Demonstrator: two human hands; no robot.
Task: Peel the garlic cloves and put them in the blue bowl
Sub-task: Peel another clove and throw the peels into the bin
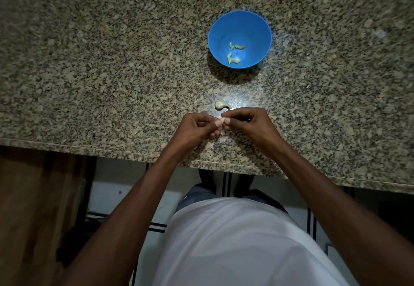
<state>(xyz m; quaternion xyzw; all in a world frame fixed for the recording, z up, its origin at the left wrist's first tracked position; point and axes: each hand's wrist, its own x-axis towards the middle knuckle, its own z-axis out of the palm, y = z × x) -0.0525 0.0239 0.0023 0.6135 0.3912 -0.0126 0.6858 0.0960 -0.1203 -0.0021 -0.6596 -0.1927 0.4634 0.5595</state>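
Note:
A blue bowl (240,23) stands on the granite counter and holds several pale yellow peeled garlic cloves (233,59). Nearer to me, a whitish unpeeled garlic clove (220,105) lies on the counter just beyond my hands. My left hand (198,130) and my right hand (246,124) meet over the counter's front part. Together they pinch one small garlic clove (223,119) between thumbs and fingertips. Most of that clove is hidden by my fingers.
The speckled granite counter (112,73) stretches wide to the left and right. Its front edge (134,153) runs just below my wrists. Below it show my white shirt and a tiled floor. A wooden surface (33,207) sits at the lower left.

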